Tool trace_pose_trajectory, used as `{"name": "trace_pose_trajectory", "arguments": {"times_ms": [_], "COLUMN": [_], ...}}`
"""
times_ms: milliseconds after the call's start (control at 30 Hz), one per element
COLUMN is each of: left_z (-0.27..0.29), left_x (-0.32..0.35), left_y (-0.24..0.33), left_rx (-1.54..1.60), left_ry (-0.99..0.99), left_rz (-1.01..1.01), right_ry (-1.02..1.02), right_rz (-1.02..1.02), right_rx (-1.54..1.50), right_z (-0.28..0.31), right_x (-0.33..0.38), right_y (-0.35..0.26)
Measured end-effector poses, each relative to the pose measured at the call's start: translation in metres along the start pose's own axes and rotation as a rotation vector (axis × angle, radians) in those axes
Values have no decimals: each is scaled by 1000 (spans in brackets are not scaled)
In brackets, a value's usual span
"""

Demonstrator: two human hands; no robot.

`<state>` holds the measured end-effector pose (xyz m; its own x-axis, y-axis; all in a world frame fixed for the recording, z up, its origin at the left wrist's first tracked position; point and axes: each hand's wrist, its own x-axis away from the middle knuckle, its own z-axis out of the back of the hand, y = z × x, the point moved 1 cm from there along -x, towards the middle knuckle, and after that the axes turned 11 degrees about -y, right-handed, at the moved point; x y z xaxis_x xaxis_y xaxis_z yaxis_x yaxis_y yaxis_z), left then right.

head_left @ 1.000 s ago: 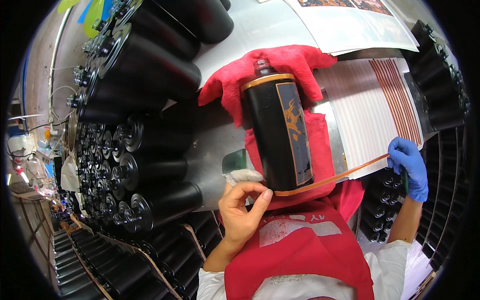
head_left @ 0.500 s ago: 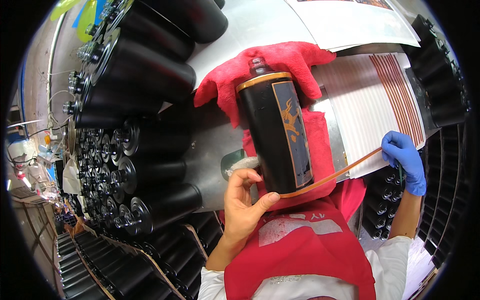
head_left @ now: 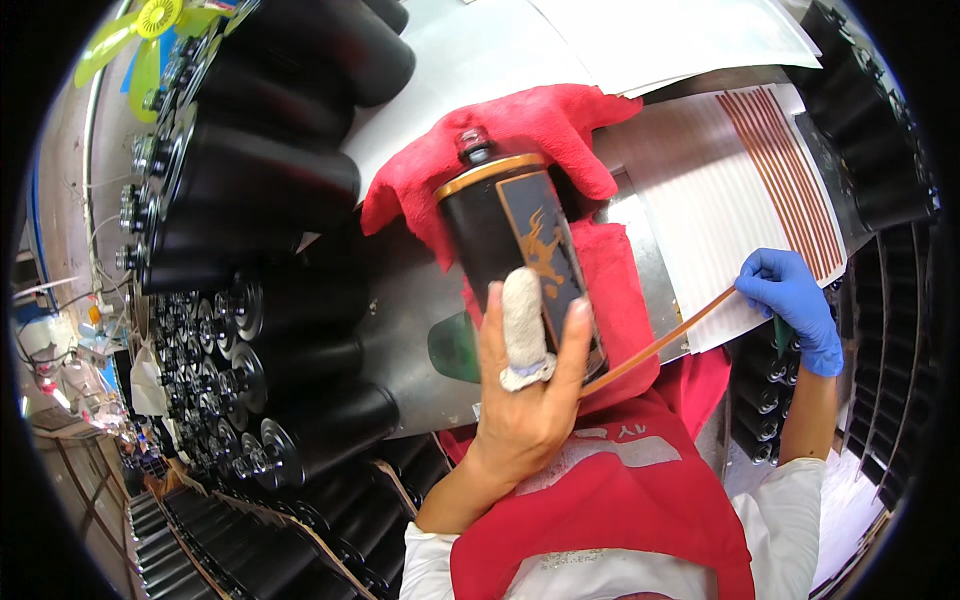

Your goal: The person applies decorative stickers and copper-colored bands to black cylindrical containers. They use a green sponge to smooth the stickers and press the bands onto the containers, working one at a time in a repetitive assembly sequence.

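A black bottle [head_left: 478, 225] with a gold band near its shoulder lies on a red cloth [head_left: 410, 180], its glass neck pointing away from me. A dark panel with a gold figure [head_left: 541, 245] faces up on its side. My left hand [head_left: 530, 405] rests across the bottle's near part, fingers spread, with a white cloth cover on one finger. The bottle's near end is largely hidden beneath it. In a blue glove, my right hand [head_left: 788, 298] pinches one end of an orange-brown strip [head_left: 675, 335]. The strip runs taut to the bottle's near edge. Something dark green pokes out below the glove.
A white sheet with brown strips [head_left: 780, 170] lies to the right. Black bottles [head_left: 245, 180] are stacked at the left, with more at the far right [head_left: 865, 130]. A dark green piece [head_left: 455, 347] lies on the metal table [head_left: 405, 300]. White paper [head_left: 480, 50] covers the back.
My left hand has moved from the strip at the bottle's near edge up onto the bottle. The right hand still holds the strip's end. The whole view has shifted slightly.
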<state>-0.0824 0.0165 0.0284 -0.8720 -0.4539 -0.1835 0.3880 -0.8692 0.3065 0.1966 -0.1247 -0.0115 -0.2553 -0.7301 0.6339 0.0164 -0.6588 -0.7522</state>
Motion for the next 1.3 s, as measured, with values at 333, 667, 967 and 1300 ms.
{"name": "trace_pose_trajectory", "arguments": {"times_ms": [333, 667, 967, 1300], "left_z": [-30, 10, -28, -3], "left_x": [44, -13, 59, 10], "left_y": [-38, 4, -40, -19], "left_rx": [708, -140, 214, 82], "left_ry": [-18, -151, 158, 11], "left_rz": [174, 22, 157, -11], "right_ry": [-162, -177, -403, -415], "right_rz": [64, 57, 311, 319], "right_rx": [-61, -71, 6, -66], "right_z": [-51, -47, -95, -101], "right_x": [9, 6, 4, 7], "right_y": [-32, -32, -53, -57]}}
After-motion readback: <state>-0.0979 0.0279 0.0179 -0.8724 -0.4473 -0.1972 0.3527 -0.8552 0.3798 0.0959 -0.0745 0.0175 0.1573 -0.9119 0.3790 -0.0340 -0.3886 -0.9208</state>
